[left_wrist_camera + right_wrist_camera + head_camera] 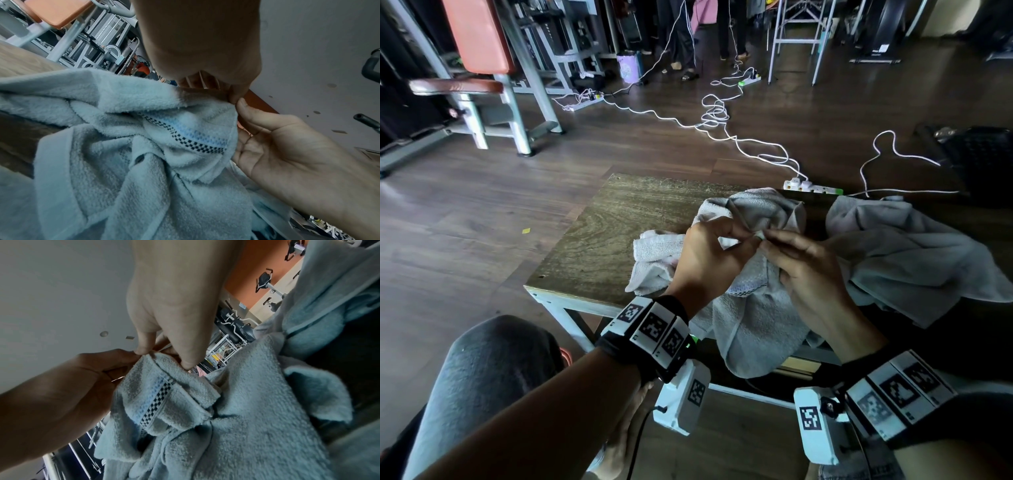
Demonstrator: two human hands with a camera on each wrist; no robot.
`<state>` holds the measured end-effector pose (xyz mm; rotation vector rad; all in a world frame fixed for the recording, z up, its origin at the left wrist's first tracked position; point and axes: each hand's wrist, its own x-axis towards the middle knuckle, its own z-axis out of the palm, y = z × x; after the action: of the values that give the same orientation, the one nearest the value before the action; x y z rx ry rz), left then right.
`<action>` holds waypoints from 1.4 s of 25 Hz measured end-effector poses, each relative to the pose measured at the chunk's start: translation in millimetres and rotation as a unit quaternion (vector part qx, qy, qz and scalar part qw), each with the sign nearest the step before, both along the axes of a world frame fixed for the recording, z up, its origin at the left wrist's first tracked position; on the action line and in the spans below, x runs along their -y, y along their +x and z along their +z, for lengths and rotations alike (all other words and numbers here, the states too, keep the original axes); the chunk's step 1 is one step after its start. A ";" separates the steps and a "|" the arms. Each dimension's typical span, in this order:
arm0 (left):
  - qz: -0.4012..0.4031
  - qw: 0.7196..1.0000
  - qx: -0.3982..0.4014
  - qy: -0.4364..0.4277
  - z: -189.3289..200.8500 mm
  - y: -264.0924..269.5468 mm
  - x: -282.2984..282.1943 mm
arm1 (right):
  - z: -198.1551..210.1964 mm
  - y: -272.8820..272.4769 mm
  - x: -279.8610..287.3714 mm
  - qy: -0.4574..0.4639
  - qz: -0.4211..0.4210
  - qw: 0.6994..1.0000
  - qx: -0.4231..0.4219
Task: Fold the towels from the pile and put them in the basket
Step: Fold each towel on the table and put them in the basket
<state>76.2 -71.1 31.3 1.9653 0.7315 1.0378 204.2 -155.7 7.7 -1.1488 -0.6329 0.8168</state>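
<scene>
A grey-blue towel (756,325) with a checkered stripe (195,141) lies crumpled on the small wooden table (619,233) and hangs over its near edge. My left hand (739,236) and right hand (770,241) meet above it, and both pinch the same hemmed edge close together. In the left wrist view my left hand (232,97) pinches the hem beside the right thumb (242,105). In the right wrist view my right hand (164,358) holds the raised edge of the towel (236,426). A pile of more grey towels (914,260) sits to the right.
A paler towel (654,253) lies on the table under my left wrist. A dark mesh object (983,157) stands on the floor at far right. White cables and a power strip (811,186) lie behind the table. Gym benches (482,85) stand at far left.
</scene>
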 end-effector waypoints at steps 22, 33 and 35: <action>-0.156 0.931 -0.229 0.239 32.2 -58.4 -44.8 | 66.3 -21.0 12.1 0.098 -0.102 0.979 0.148; -0.054 0.962 -0.226 0.146 56.8 -147.6 -90.1 | 153.9 9.9 -10.0 0.120 -0.183 0.968 0.122; -0.051 0.967 -0.211 0.130 64.9 -158.0 -95.8 | 159.0 18.5 -14.4 0.101 -0.196 0.966 0.138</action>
<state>-81.8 24.7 96.2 2.4663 0.7342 0.6836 222.6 -141.3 166.7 -1.1586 -0.6720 0.2499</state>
